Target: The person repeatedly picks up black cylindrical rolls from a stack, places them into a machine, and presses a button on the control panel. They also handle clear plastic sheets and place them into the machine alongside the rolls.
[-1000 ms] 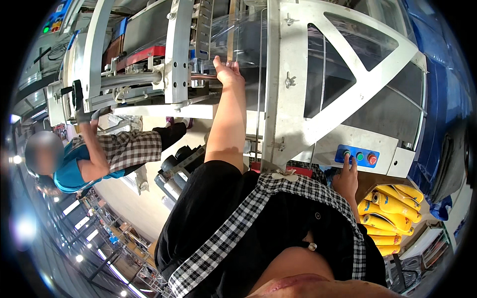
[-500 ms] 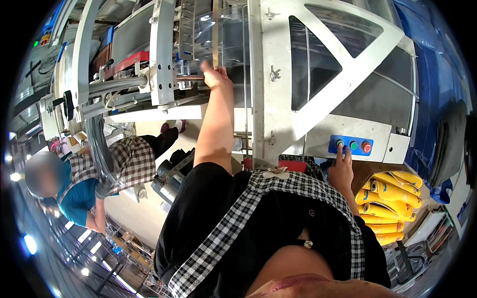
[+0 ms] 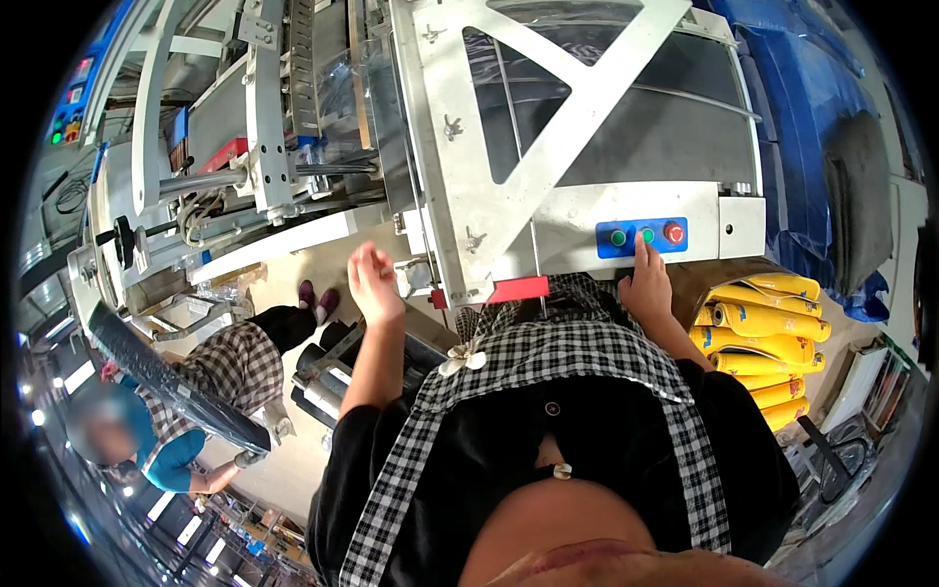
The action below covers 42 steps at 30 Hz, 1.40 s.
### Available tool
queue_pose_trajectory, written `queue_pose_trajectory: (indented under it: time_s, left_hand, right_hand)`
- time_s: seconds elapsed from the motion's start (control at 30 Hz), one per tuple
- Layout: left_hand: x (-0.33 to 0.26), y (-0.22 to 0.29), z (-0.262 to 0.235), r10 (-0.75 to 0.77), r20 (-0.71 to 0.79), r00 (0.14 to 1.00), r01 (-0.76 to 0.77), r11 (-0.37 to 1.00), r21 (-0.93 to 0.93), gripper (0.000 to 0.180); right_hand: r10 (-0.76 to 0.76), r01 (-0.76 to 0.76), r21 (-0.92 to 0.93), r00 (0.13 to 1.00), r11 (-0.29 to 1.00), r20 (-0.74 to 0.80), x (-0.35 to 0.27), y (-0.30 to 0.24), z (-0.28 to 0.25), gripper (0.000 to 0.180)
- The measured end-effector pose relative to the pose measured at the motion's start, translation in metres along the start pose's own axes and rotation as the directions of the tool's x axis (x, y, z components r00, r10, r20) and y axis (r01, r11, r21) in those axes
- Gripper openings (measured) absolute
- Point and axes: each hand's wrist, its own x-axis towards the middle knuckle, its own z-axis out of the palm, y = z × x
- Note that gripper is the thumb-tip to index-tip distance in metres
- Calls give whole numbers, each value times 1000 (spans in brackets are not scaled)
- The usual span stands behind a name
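My right hand (image 3: 648,290) reaches the blue control panel (image 3: 608,251) on the white machine's front. Its index finger stretches out onto the middle green button (image 3: 648,236), and the hand holds nothing. Beside that finger are another green button (image 3: 618,238) and a red stop button (image 3: 674,232). My left hand (image 3: 374,286) is raised in the air left of the machine's corner, loosely curled with nothing visible in it. The machine's white triangular frame (image 3: 548,137) stands in front of me, over a dark grey bed.
Yellow rolled packages (image 3: 768,328) fill a cardboard box at my right. Blue sheeting (image 3: 773,147) lies beyond the machine. At the left, a co-worker in a checked apron (image 3: 235,357) holds a long dark wrapped roll (image 3: 176,382). Metal rails (image 3: 266,127) and dark rollers stand at the left.
My left hand has drawn back from the metal rods toward me. My right finger has shifted from the left green button to the middle one. The co-worker's roll has swung into clearer view.
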Motion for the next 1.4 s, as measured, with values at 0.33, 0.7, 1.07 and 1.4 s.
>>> queue_pose_trajectory:
  time_s: [0.33,0.7,1.07,1.4]
  left_hand:
    - [-110,-167,20,-493,524,694,268,853,448,27]
    - [-84,-222,75,-32,520,854,-238,864,444,13]
    - [-54,-215,75,-444,676,588,633,773,-44,30]
    - [-114,-143,-19,-510,323,797,215,740,638,41]
  right_hand:
    - [382,-781,614,538,-109,752,0,73,49,41]
    - [290,-571,697,821,434,491,19,85,74,48]
    - [288,-686,723,712,88,640,27,87,76,55]
    - [409,-776,591,476,-223,779,52,60,48,81]
